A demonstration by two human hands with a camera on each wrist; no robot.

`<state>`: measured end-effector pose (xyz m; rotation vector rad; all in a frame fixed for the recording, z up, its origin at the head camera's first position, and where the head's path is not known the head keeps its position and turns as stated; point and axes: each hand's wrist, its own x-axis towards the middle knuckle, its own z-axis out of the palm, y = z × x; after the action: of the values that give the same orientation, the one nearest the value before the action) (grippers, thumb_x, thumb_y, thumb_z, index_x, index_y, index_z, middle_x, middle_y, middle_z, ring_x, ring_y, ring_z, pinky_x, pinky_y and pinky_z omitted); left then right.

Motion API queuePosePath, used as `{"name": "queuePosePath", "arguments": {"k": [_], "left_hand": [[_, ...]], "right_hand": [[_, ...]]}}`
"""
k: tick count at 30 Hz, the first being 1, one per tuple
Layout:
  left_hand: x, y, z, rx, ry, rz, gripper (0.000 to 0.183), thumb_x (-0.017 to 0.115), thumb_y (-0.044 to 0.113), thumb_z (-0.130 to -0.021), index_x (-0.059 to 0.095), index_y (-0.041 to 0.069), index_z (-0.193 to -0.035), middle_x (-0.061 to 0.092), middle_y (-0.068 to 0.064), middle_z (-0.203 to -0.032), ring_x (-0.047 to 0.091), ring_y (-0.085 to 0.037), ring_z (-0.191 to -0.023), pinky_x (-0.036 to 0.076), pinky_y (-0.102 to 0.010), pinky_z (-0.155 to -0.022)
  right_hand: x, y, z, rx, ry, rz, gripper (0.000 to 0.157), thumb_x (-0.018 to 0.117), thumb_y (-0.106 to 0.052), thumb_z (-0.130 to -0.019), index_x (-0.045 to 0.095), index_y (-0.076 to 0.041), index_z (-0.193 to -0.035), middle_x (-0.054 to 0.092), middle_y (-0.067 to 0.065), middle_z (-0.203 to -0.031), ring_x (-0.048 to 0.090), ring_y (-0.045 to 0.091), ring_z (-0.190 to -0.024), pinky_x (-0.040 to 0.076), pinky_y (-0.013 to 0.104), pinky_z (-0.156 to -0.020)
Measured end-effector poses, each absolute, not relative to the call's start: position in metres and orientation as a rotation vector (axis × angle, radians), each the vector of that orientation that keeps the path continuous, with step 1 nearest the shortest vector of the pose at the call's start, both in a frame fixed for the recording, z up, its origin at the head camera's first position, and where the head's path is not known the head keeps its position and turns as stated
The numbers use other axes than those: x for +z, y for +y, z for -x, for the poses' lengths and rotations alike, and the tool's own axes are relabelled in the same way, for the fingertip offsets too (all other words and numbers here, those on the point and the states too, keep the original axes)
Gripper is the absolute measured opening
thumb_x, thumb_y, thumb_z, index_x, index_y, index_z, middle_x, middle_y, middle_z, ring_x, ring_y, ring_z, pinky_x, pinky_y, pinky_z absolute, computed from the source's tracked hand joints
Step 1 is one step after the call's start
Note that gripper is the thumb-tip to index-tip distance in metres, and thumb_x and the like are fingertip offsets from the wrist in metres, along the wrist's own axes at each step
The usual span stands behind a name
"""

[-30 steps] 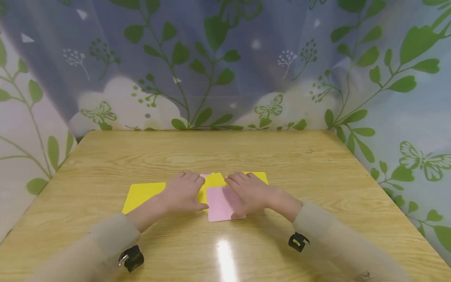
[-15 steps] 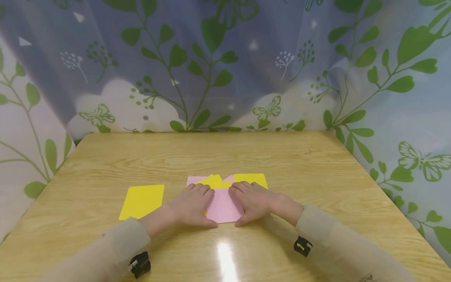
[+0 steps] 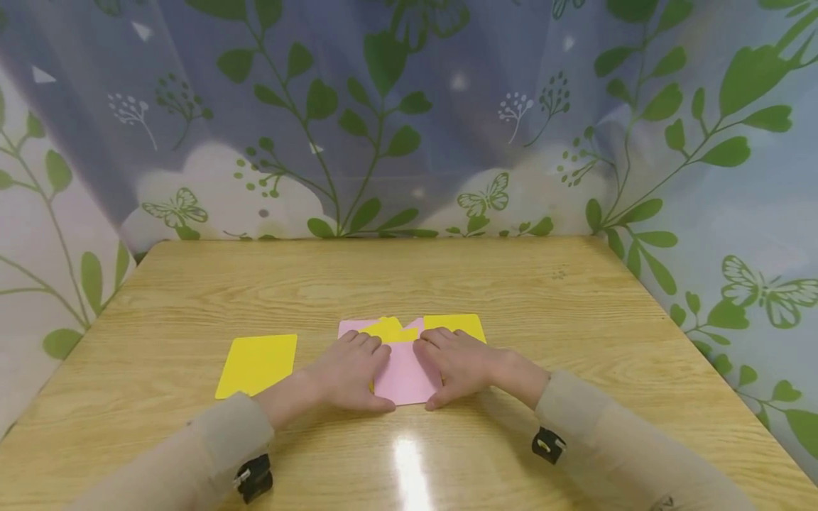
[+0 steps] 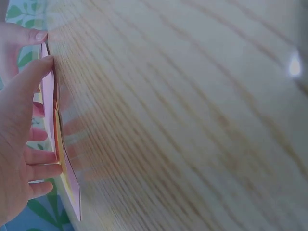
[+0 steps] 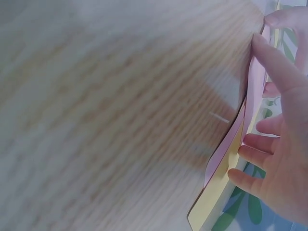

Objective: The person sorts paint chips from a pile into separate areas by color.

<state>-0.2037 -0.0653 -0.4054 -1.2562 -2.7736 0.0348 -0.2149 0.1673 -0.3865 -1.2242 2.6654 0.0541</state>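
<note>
Since one second ago, the left hand (image 3: pixel 353 369) has been brought towards three o'clock and slightly towards six, so that most of the left yellow card (image 3: pixel 258 363) is now left uncovered, with only its near corner hidden by the forearm. Little shift is seen in the right hand (image 3: pixel 463 365). Taking the front pink card (image 3: pixel 407 372) as the middle of the dial, the left hand is placed at nine o'clock and the right hand at three. Both hands are held open, fingers nearly straight and somewhat spread, with the side edges of the front pink card covered; nothing is seen to be gripped by either. Both thumbs are set at its near edge, towards six.

At twelve, yellow pieces (image 3: pixel 385 328) are overlapped by the front pink card; how many cannot be told. Behind them, towards eleven, the rear pink card (image 3: pixel 348 326) is partly shown. Towards one to two o'clock, the right yellow card (image 3: pixel 456 325) is partly covered by the right hand. The left yellow card is set well apart at nine. All are laid on the wooden table (image 3: pixel 409 280).
</note>
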Motion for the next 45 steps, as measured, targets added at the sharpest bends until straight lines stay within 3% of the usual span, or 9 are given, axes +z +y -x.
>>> {"name": "queuePosePath", "arguments": {"k": [10, 16, 22, 29, 45], "left_hand": [[-0.402, -0.065, 0.206, -0.106, -2.803, 1.233, 0.08, 0.056, 0.064, -0.073, 0.052, 0.0, -0.121, 0.054, -0.011, -0.113, 0.047, -0.026, -0.107, 0.033, -0.039, -0.098], [-0.39, -0.06, 0.211, -0.072, -2.678, 1.241, 0.079, 0.057, 0.064, -0.073, 0.053, -0.001, -0.117, 0.054, -0.013, -0.112, 0.049, -0.029, -0.106, 0.037, -0.042, -0.095], [-0.383, -0.045, 0.215, -0.02, -2.628, 1.248, 0.08, 0.055, 0.068, -0.073, 0.053, 0.0, -0.114, 0.053, -0.016, -0.116, 0.049, -0.03, -0.109, 0.038, -0.044, -0.094], [-0.376, -0.01, 0.225, 0.094, -2.597, 1.263, 0.083, 0.053, 0.071, -0.072, 0.055, 0.0, -0.116, 0.053, -0.013, -0.116, 0.049, -0.027, -0.111, 0.037, -0.041, -0.096], [-0.375, 0.094, 0.241, 0.162, -2.681, 1.281, 0.077, 0.045, 0.074, -0.076, 0.052, 0.007, -0.113, 0.05, -0.004, -0.108, 0.046, -0.021, -0.107, 0.033, -0.036, -0.096]], "right_hand": [[-0.385, 0.168, 0.216, 0.02, 2.7, 1.179, 0.101, 0.066, -0.064, -0.069, 0.029, -0.004, -0.141, 0.032, 0.012, -0.143, 0.031, 0.027, -0.13, 0.035, 0.048, -0.097], [-0.376, 0.172, 0.222, -0.032, 2.769, 1.157, 0.103, 0.073, -0.06, -0.063, 0.032, -0.003, -0.139, 0.037, 0.015, -0.138, 0.035, 0.027, -0.126, 0.036, 0.046, -0.096], [-0.371, 0.189, 0.223, -0.044, 2.819, 1.148, 0.102, 0.072, -0.057, -0.064, 0.032, -0.001, -0.139, 0.036, 0.015, -0.137, 0.034, 0.029, -0.126, 0.032, 0.048, -0.1], [-0.366, 0.223, 0.22, -0.045, 2.904, 1.107, 0.102, 0.072, -0.056, -0.064, 0.033, 0.004, -0.137, 0.036, 0.02, -0.136, 0.032, 0.034, -0.126, 0.027, 0.048, -0.104], [-0.362, 0.319, 0.222, -0.044, 2.995, 1.072, 0.101, 0.082, -0.049, -0.055, 0.039, 0.007, -0.128, 0.042, 0.023, -0.129, 0.037, 0.037, -0.121, 0.033, 0.053, -0.097]]}}
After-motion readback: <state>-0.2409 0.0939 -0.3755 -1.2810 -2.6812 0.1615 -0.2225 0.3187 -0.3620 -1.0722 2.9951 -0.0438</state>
